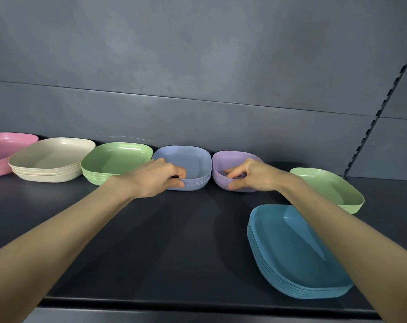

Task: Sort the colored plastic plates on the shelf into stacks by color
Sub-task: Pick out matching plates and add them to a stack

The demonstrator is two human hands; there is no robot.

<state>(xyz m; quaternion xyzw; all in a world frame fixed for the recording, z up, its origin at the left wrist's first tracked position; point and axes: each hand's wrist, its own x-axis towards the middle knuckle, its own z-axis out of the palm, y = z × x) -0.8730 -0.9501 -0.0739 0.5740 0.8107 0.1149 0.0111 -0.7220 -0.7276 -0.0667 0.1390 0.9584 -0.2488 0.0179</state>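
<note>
Seven stacks [50, 159] on the shelf [174, 241], teal stack [298, 252] lengthwise front-to-back; left grip [158, 178] pinches blue stack [193, 164], right grip [251, 176] purple stack [228, 159]

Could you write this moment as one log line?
left hand: grips blue-grey stack | right hand: grips purple stack | left green stack, right green stack: apart

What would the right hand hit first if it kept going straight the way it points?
The purple plate stack: the right hand pinches its near rim. Past that stack, probably the shelf's grey back wall, though depth is hard to judge.
</note>
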